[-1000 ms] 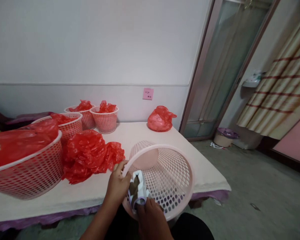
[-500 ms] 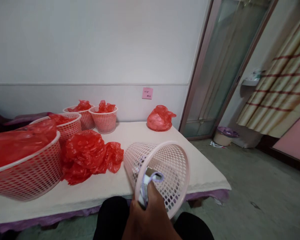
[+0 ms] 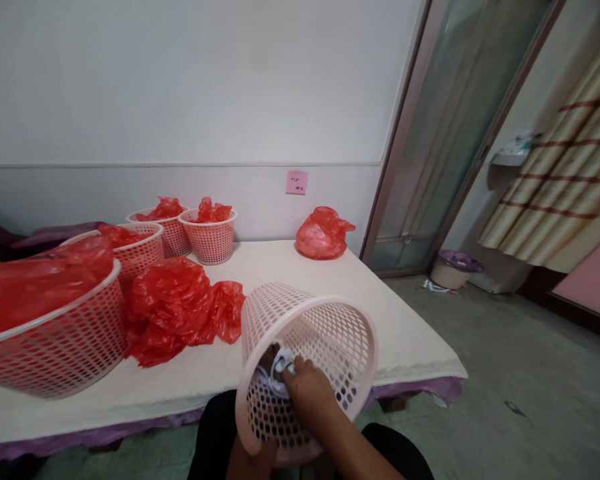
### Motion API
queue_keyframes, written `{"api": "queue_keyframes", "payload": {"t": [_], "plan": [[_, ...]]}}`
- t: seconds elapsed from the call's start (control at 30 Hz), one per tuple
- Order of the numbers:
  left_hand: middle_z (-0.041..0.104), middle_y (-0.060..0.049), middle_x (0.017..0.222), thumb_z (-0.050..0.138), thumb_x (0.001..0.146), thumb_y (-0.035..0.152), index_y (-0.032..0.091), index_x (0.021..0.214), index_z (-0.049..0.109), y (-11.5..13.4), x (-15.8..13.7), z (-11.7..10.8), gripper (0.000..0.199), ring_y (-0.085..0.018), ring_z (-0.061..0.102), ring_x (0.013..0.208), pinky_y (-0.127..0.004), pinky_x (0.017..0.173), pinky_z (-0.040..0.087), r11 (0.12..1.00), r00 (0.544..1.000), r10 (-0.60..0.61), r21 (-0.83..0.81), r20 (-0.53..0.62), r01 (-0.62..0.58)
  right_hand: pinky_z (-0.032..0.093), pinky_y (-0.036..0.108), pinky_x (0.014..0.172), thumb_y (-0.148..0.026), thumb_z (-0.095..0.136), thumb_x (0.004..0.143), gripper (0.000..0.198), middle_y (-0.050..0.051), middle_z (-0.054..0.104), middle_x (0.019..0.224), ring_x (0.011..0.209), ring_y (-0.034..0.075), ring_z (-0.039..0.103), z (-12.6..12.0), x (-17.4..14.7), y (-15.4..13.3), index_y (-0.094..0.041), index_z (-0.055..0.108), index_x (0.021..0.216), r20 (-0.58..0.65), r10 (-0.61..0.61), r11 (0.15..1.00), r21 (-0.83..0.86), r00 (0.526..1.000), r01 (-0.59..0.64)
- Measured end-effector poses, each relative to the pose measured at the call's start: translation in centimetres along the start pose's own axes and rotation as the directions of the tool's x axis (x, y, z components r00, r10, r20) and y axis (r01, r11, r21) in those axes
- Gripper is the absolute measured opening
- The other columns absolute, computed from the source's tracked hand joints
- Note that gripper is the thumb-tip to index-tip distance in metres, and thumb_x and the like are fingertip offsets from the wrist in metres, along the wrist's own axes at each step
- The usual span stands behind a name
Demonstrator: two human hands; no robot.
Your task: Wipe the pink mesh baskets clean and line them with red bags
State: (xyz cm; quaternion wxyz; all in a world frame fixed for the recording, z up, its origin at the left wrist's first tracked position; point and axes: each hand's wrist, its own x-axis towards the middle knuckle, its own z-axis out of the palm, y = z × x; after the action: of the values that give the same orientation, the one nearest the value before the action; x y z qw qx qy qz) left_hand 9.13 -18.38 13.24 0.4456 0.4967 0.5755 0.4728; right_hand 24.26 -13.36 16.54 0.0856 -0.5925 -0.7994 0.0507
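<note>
A pink plastic mesh basket (image 3: 273, 308) lies tilted over my lap, its round mouth facing me. My right hand (image 3: 311, 395) reaches inside it, fingers closed on a crumpled white and purple-edged cloth (image 3: 281, 365) near the basket's inner wall. At the bottom, my left hand (image 3: 259, 459) grips the basket's lower rim; most of its fingers are hidden. Just left of the basket, a heap of crumpled red plastic bags (image 3: 173, 307) rests on the white-covered bed (image 3: 215, 377).
Several pink baskets with red bags stand at the left, the nearest basket (image 3: 87, 353) being largest in view. A knotted red bag (image 3: 323, 233) sits by the wall, below a pink note (image 3: 297, 182). A bin (image 3: 451, 270) stands on the floor at right.
My right hand has moved from the basket's rim into its interior, taking the cloth deeper. The basket's mouth has shifted left and down, and my left hand is now at the lower rim.
</note>
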Motion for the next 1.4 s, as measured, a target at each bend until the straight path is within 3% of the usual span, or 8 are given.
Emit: {"api": "queue_keyframes", "payload": {"t": [0.23, 0.57, 0.7, 0.93, 1.13, 1.27, 1.33, 1.4], "plan": [[0.066, -0.015, 0.122, 0.051, 0.07, 0.02, 0.013, 0.122, 0.058, -3.7, -1.6, -0.8, 0.053, -0.03, 0.054, 0.124, -0.046, 0.106, 0.042, 0.98, 0.989, -0.131, -0.159, -0.07, 0.119, 0.042, 0.039, 0.081, -0.011, 0.034, 0.092, 0.041, 0.019, 0.059, 0.108, 0.097, 0.028, 0.056, -1.7, 3.2, 3.9, -0.016, 0.055, 0.126, -0.194, 0.216, 0.963, -0.117, 0.957, -0.241], [0.073, -0.013, 0.104, 0.061, 0.06, 0.022, 0.013, 0.107, 0.064, -0.5, -1.0, -0.7, 0.048, -0.035, 0.061, 0.112, -0.043, 0.09, 0.054, 0.973, 0.969, -0.207, -0.132, -0.132, 0.189, 0.041, 0.028, 0.074, -0.024, 0.053, 0.085, 0.023, 0.006, 0.061, 0.102, 0.092, 0.02, 0.057, 2.8, -1.3, -2.1, -0.026, 0.065, 0.105, 0.007, -0.009, 0.974, 0.225, 1.0, 0.007], [0.073, -0.011, 0.102, 0.065, 0.056, 0.023, 0.016, 0.1, 0.064, -0.4, 0.4, -1.8, 0.045, -0.036, 0.06, 0.114, -0.04, 0.087, 0.054, 0.942, 0.958, -0.222, -0.292, -0.18, 0.164, 0.041, 0.032, 0.075, -0.025, 0.058, 0.083, 0.02, 0.008, 0.063, 0.102, 0.096, 0.025, 0.057, -0.3, -3.4, -1.0, -0.024, 0.07, 0.099, 0.118, -0.177, 0.981, 0.107, 0.977, 0.165], [0.075, -0.008, 0.087, 0.061, 0.054, 0.016, 0.015, 0.109, 0.058, 0.4, 0.6, -1.9, 0.055, -0.031, 0.071, 0.087, -0.04, 0.072, 0.057, 0.865, 0.949, -0.289, -0.46, -0.127, 0.202, 0.042, 0.043, 0.081, -0.018, 0.052, 0.087, 0.02, 0.016, 0.064, 0.101, 0.101, 0.034, 0.055, -6.9, -4.3, 2.5, -0.015, 0.072, 0.088, 0.17, -0.039, 0.983, -0.168, 0.985, 0.069], [0.073, -0.01, 0.101, 0.058, 0.061, 0.017, 0.013, 0.116, 0.059, 1.5, -0.5, -1.4, 0.055, -0.03, 0.066, 0.106, -0.038, 0.082, 0.056, 0.932, 0.971, -0.227, -0.307, -0.079, 0.193, 0.041, 0.032, 0.077, -0.009, 0.05, 0.077, 0.025, 0.012, 0.062, 0.104, 0.092, 0.024, 0.058, -1.8, -4.6, 1.0, -0.019, 0.068, 0.091, 0.103, 0.046, 0.987, 0.146, 0.994, -0.061], [0.072, -0.012, 0.109, 0.061, 0.062, 0.017, 0.014, 0.115, 0.062, 1.5, -1.5, -1.4, 0.053, -0.033, 0.062, 0.112, -0.04, 0.085, 0.056, 0.962, 0.969, -0.224, -0.183, -0.102, 0.203, 0.041, 0.028, 0.076, -0.007, 0.047, 0.07, 0.023, 0.006, 0.064, 0.088, 0.084, 0.018, 0.058, 0.9, -2.8, -1.1, -0.019, 0.064, 0.08, -0.006, 0.143, 0.81, 0.576, 0.99, -0.114], [0.072, -0.011, 0.109, 0.062, 0.063, 0.018, 0.016, 0.115, 0.063, 1.5, -1.9, -1.3, 0.052, -0.035, 0.061, 0.115, -0.041, 0.083, 0.057, 0.963, 0.968, -0.234, -0.161, -0.091, 0.218, 0.042, 0.027, 0.071, -0.011, 0.049, 0.068, 0.016, 0.002, 0.063, 0.077, 0.077, 0.017, 0.058, 1.1, -1.2, -2.3, -0.018, 0.061, 0.076, 0.021, 0.238, 0.554, 0.818, 0.971, -0.153], [0.072, -0.011, 0.109, 0.061, 0.066, 0.018, 0.016, 0.115, 0.063, 1.6, -2.3, -1.2, 0.05, -0.034, 0.062, 0.114, -0.04, 0.083, 0.057, 0.951, 0.961, -0.269, -0.175, -0.067, 0.254, 0.044, 0.027, 0.064, -0.02, 0.053, 0.068, 0.013, 0.0, 0.063, 0.071, 0.068, 0.017, 0.058, 0.9, 0.6, -3.1, -0.018, 0.06, 0.08, 0.116, 0.335, 0.157, 0.972, 0.935, -0.177]]}}
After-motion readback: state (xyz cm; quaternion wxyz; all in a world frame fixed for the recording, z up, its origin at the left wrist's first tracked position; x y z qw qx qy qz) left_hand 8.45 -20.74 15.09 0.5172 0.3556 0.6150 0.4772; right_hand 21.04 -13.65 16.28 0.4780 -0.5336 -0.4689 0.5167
